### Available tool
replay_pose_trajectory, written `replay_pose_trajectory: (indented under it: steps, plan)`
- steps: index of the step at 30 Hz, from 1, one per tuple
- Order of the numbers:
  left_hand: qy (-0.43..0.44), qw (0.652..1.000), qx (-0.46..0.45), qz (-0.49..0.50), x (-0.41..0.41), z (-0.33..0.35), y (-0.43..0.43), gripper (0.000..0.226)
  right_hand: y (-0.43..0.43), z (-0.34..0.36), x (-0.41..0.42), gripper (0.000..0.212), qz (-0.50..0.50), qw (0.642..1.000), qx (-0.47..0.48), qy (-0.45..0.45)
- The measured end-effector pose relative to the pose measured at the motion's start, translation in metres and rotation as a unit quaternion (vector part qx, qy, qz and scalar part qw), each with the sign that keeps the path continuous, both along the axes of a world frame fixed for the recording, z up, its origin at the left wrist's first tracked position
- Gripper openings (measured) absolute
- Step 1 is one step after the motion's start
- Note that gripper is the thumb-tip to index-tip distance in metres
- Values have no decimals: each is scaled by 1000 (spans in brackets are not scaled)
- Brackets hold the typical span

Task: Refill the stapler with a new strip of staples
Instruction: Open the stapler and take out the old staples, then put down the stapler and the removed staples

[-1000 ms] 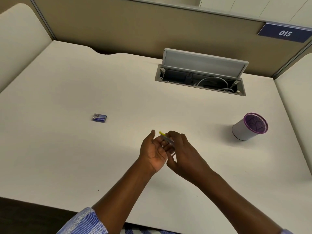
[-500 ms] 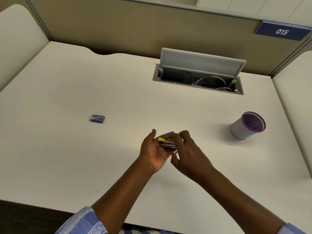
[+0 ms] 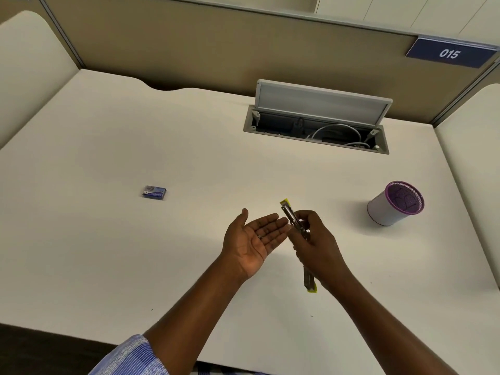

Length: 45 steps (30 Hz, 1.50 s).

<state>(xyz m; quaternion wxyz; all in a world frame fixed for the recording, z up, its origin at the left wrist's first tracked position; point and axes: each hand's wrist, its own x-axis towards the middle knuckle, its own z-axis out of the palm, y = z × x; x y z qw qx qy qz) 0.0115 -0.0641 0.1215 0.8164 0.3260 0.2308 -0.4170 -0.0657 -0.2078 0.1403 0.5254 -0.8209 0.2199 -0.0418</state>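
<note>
Stapler (image 3: 293,221), swung open, gripped by right hand (image 3: 316,244); left hand (image 3: 254,239) empty, palm up; staple box (image 3: 154,192) toward tabletop's (image 3: 108,253) left edge.

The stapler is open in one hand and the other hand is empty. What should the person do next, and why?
Probably reach the left hand over to the small blue box on the desk. That hand is open and holds nothing, while the right hand grips the stapler, swung open. No strip of staples shows in either hand, and the box, likely staples, lies apart to the left.
</note>
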Motion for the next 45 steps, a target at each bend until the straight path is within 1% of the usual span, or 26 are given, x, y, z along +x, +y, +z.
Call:
replay_pose_trajectory:
  steps: [2,3,4,8,10,12,14,16,18,20,22,24,27,30,33,35,37,38,40,42,45]
  plan:
    - [-1,1000,2,2,-1,-2,1,66,-2,-3,-1,13,-46,985,164,25]
    - [0,1000,6,1,-1,-3,2,67,-3,-6,-1,14,-60,975,214,28]
    - [0,1000,11,1,0,-4,3,67,-4,-8,-1,17,-68,967,244,29]
    - [-7,1000,21,-5,1,-8,5,66,-9,-18,-3,26,-66,952,296,39]
    - [-9,1000,25,-7,1,-9,6,66,-11,-23,-3,32,-64,952,296,44]
    - [-9,1000,28,-8,0,-8,7,66,-12,-29,-1,35,-73,956,279,61]
    - [-10,999,30,-5,-1,-8,9,68,-13,-38,3,36,-75,969,220,81]
    - [-12,1000,28,-3,-1,-7,11,71,-14,-48,8,34,-64,988,108,92]
    - [-15,1000,22,0,-2,-6,12,76,-16,-58,12,34,-32,994,-29,102]
    - [-18,1000,13,5,-3,-5,13,80,-19,-69,14,34,13,981,-155,117]
    - [-19,1000,3,8,-4,-3,14,84,-19,-76,15,35,30,971,-205,121]
    - [-22,1000,-3,11,-5,-2,13,87,-19,-79,16,33,36,967,-226,109]
    - [-28,999,-9,16,-8,0,12,91,-19,-80,19,23,41,964,-250,84]
    - [-35,999,-30,19,-12,3,10,98,-19,-79,18,18,43,958,-272,80]
    - [-41,997,-64,26,-14,5,9,107,-15,-67,17,13,13,968,-244,63]
    - [-44,995,-82,35,-15,5,10,112,-11,-49,15,8,-32,981,-193,0]
    - [-46,993,-97,42,-16,4,10,116,-5,-27,8,6,-50,979,-176,-89]
    - [-46,993,-103,46,-17,4,9,117,-2,-16,2,6,-38,976,-176,-125]
    - [-43,991,-113,56,-20,6,7,120,3,0,-8,13,25,968,-184,-166]
    - [-41,991,-116,59,-21,8,4,120,5,7,-15,21,90,959,-211,-164]
    - [-28,992,-106,60,-25,13,-2,122,6,8,-19,26,127,948,-249,-150]
